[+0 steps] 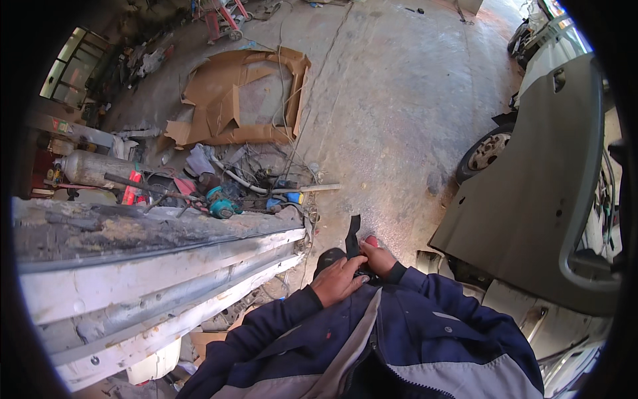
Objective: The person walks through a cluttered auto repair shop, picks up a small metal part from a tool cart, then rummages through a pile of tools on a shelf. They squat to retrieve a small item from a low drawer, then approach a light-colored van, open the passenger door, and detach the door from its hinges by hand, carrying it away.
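Observation:
Both hands are together in front of my jacket, working close around a black strip (353, 237). My left hand (337, 283) is closed, its fingertips pinching the lower part of the strip, whose free end sticks up and away from me. Beside it, my right hand (379, 260) is closed around a small red thing (370, 241); only its rounded end shows above the fingers, so its kind is hidden. The fingertips of the two hands nearly touch. Something dark lies under them, too covered to make out.
At my left runs a long workbench with a white metal edge (179, 272). Tools, cables and a teal power tool (222, 205) clutter its far side. Flattened cardboard (232, 126) lies on the concrete floor. A grey car door (531, 179) stands at my right, near a wheel (488, 151).

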The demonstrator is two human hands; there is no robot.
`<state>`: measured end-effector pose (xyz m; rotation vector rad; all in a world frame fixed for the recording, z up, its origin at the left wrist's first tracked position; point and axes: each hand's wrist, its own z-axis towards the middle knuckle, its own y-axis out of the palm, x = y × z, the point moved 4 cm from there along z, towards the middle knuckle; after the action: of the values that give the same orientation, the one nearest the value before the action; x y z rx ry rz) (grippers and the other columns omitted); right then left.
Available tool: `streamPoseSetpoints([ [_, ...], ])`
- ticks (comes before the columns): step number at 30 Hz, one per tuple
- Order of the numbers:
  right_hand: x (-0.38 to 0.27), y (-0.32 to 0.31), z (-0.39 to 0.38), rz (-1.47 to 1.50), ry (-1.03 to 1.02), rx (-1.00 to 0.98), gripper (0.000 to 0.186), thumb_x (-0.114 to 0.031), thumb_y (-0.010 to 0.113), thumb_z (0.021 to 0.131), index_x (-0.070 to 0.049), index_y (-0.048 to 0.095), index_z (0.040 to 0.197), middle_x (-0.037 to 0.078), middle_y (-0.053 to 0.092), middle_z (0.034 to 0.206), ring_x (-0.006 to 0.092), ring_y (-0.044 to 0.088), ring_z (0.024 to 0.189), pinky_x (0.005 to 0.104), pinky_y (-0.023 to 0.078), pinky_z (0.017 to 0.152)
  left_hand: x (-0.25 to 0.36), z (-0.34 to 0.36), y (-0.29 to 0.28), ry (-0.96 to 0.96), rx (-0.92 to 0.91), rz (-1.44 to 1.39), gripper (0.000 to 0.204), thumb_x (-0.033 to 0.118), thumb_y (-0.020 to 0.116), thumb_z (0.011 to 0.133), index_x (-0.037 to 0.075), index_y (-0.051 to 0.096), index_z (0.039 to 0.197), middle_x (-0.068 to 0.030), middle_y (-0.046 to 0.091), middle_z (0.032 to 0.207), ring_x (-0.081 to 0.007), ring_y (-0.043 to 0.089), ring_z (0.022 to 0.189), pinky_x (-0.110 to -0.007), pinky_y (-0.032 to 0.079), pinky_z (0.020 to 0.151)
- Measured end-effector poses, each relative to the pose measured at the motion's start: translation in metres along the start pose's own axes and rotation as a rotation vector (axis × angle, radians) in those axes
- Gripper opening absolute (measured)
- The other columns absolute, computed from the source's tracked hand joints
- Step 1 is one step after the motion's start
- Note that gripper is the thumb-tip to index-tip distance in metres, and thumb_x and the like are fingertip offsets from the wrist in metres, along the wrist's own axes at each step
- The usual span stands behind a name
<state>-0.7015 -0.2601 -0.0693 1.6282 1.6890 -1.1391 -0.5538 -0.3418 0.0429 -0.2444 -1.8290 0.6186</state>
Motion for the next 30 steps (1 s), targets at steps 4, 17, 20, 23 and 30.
streamPoseSetpoints([
  [4,0.006,-0.027,0.034,0.328,0.362,-0.055,0.043,-0.041,0.047,0.116,-0.002,0.067,0.115,0.013,0.075,0.096,0.0264,0.072,0.088,0.0383,0.055,0.083,-0.008,0.046,-0.011,0.033,-0.028,-0.04,0.045,0.034,0.066,0.106,0.005,0.056,0.139,-0.0212,0.067,0.117,-0.0401,0.065,0.108,-0.046,0.051,0.097],
  [17,-0.066,-0.142,0.192,-0.463,-0.308,-0.013,0.038,-0.021,0.053,0.108,-0.01,0.06,0.144,0.023,0.076,0.116,0.0418,0.075,0.104,0.0458,0.061,0.089,-0.063,0.21,-0.143,0.131,0.106,-0.294,0.026,0.024,0.067,0.106,0.005,0.065,0.124,-0.0134,0.069,0.118,-0.0315,0.066,0.114,-0.041,0.051,0.1],
  [20,-0.086,-0.159,0.23,-0.383,-0.165,-0.119,0.036,-0.023,0.053,0.11,-0.01,0.062,0.142,0.022,0.077,0.115,0.0407,0.076,0.104,0.046,0.061,0.088,-0.07,0.236,-0.176,0.146,0.135,-0.224,0.028,0.027,0.066,0.105,0.007,0.063,0.125,-0.0129,0.069,0.117,-0.0352,0.065,0.113,-0.044,0.051,0.099],
  [23,-0.102,-0.17,0.267,-0.359,-0.152,-0.2,0.034,-0.026,0.053,0.111,-0.01,0.063,0.14,0.021,0.077,0.114,0.0396,0.076,0.104,0.0461,0.061,0.088,-0.079,0.251,-0.2,0.083,0.135,-0.166,0.03,0.03,0.066,0.104,0.008,0.061,0.124,-0.0126,0.068,0.115,-0.0378,0.064,0.113,-0.045,0.05,0.102],
  [30,-0.143,-0.197,0.338,-0.522,-0.378,-0.319,0.034,-0.017,0.054,0.106,-0.005,0.064,0.136,0.021,0.076,0.117,0.0354,0.076,0.107,0.041,0.058,0.094,-0.092,0.291,-0.245,0.042,0.306,-0.158,0.027,0.032,0.068,0.103,0.01,0.061,0.118,-0.0136,0.063,0.108,-0.0367,0.065,0.107,-0.046,0.053,0.094],
])
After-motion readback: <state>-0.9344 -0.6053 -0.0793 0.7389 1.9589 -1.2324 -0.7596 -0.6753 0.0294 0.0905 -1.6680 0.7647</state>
